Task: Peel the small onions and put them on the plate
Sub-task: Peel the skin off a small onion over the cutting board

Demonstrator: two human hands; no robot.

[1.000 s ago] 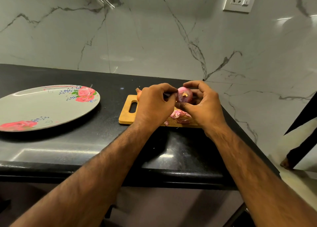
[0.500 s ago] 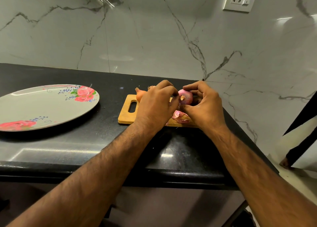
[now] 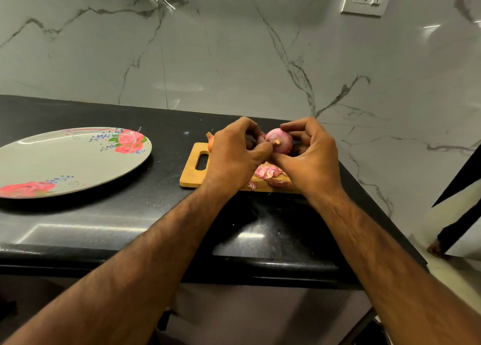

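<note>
Cradling small onion (image 3: 279,140) in curled right hand (image 3: 309,162) over cutting board (image 3: 192,174), 3 o'clock of plate (image 3: 65,162), pinching its stub with left hand (image 3: 234,157), rolling it further into view than a moment ago, probably nearing end of peeling.

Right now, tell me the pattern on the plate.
Pale grey plate with pink-red roses and small blue sprigs near its rim, in the head view.

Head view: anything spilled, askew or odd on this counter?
Nothing stands out. Pink peel scraps lie on the cutting board, as peeling leaves; left hand and right hand hold the onion above it; the plate sits flat.
</note>
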